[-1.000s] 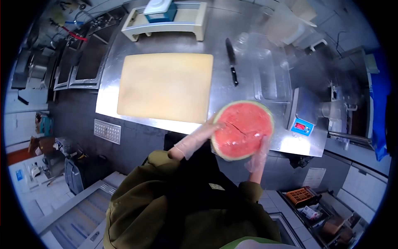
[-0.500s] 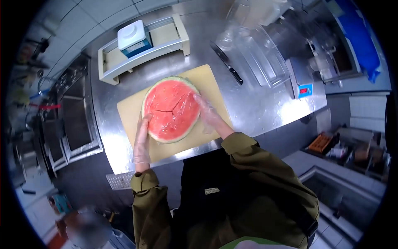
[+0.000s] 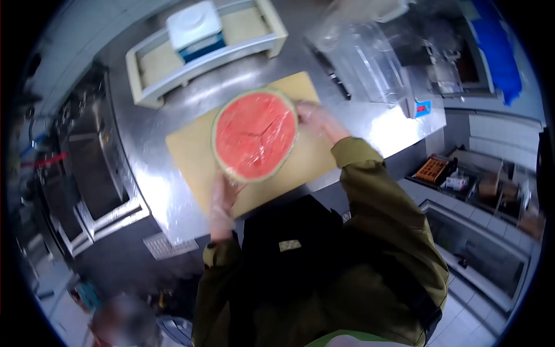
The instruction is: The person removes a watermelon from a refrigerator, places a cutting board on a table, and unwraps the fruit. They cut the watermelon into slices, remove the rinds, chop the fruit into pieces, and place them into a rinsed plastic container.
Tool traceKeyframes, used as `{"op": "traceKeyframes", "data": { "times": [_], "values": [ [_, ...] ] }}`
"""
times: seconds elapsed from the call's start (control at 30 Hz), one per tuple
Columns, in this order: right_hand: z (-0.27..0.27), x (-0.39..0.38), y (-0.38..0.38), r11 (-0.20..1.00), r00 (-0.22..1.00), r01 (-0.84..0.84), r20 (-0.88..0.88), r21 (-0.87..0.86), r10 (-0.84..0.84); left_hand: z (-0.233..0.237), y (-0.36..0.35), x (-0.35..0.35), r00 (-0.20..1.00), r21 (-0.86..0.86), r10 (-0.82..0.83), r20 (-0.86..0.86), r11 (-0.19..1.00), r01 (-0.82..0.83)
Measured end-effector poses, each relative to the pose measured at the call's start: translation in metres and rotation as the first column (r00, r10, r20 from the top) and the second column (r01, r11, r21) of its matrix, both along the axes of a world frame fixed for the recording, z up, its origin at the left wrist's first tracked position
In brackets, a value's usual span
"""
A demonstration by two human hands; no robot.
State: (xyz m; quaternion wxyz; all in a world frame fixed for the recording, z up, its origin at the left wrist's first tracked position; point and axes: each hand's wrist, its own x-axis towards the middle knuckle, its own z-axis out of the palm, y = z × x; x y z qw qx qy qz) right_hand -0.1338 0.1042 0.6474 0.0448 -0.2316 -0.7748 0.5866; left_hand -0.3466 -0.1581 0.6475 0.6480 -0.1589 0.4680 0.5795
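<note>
Clamping round film-wrapped red watermelon half between curled fingers of left hand and right hand, just above beige rectangular cutting board.

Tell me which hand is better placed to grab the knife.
Probably the right hand: it grips the watermelon on the side facing the knife; the left hand holds the near edge.
</note>
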Motion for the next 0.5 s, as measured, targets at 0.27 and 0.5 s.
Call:
{"op": "traceKeyframes", "data": {
  "times": [0.27,0.5],
  "values": [
    [0.002,-0.024,0.000,0.492,0.806,0.550,0.275,-0.675,-0.524,-0.022,-0.004,0.014,0.992,-0.006,0.123,-0.042,0.992,-0.123],
    [0.049,0.013,0.002,0.475,0.727,0.301,-0.124,-0.827,-0.676,0.027,-0.016,0.028,0.894,0.153,0.354,-0.275,0.934,-0.323]
  ]
}}
